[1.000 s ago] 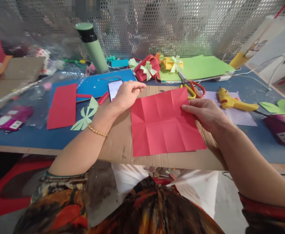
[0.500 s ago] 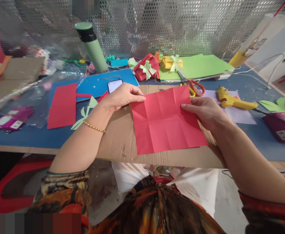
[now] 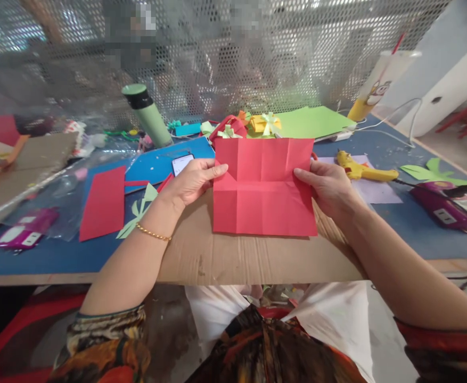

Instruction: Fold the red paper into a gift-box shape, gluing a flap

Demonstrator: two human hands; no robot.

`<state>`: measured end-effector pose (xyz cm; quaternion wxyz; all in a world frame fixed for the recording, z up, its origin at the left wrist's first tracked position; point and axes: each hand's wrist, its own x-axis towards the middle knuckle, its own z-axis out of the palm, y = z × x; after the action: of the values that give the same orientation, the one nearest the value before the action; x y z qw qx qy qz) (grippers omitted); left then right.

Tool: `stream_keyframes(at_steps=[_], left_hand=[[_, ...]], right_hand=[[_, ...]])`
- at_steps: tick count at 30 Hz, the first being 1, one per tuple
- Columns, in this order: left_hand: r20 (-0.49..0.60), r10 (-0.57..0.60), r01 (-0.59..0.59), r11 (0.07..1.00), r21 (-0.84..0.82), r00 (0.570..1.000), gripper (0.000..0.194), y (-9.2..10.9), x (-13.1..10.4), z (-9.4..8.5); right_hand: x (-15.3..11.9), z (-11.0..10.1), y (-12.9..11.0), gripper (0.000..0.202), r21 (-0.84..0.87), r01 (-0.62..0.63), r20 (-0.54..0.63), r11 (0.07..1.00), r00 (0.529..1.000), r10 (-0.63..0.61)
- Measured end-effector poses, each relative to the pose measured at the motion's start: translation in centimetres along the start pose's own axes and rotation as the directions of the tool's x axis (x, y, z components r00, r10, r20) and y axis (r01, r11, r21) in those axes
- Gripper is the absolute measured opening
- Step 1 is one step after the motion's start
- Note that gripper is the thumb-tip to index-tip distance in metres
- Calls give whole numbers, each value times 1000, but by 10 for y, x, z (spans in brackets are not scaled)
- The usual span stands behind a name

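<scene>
A red sheet of paper [image 3: 265, 197], creased into a grid of folds, is held up between my hands above the cardboard [image 3: 233, 260]. My left hand [image 3: 197, 178] pinches its left edge with the thumb in front and the fingers behind. On the opposite edge, my right hand [image 3: 325, 181] grips it the same way. Beyond the sheet lie a red paper box [image 3: 233, 126] with a pale green bow and a yellow one [image 3: 264, 125]. The scissors are almost fully hidden behind the sheet.
A phone [image 3: 182, 163] and a red paper piece [image 3: 104, 205] lie to the left. A green bottle [image 3: 147, 114] stands at the back. On the right are a yellow glue gun [image 3: 365, 169], a purple power strip [image 3: 441, 205] with a cable, and a tall cup [image 3: 377, 88].
The red sheet has turned from a tilt to nearly square with the table edge. My left hand has slid lower along its left edge. The view has tipped upward.
</scene>
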<state>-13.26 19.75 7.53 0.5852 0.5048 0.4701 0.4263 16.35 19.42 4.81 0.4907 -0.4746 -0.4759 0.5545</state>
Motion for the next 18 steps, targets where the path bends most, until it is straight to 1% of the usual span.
stream_keyframes(at_steps=[2, 4, 7, 11, 18], left_hand=[[-38, -14, 15, 1000, 27, 999, 39, -1, 1, 0], [-52, -10, 12, 999, 40, 999, 37, -2, 1, 1], [-51, 6, -4, 999, 47, 999, 37, -2, 1, 2], [-57, 6, -4, 999, 43, 998, 34, -2, 1, 3], [-39, 20, -20, 1000, 2, 999, 27, -2, 0, 3]], right_hand=[[0, 0, 0, 17, -11, 8, 2, 1000, 1000, -8], [0, -1, 1, 19, -16, 23, -2, 1000, 1000, -23], [2, -2, 3, 22, -21, 33, -15, 999, 999, -33], [3, -3, 4, 24, -39, 12, -18, 999, 1000, -13], [1, -2, 3, 25, -5, -7, -36, 1000, 999, 7]])
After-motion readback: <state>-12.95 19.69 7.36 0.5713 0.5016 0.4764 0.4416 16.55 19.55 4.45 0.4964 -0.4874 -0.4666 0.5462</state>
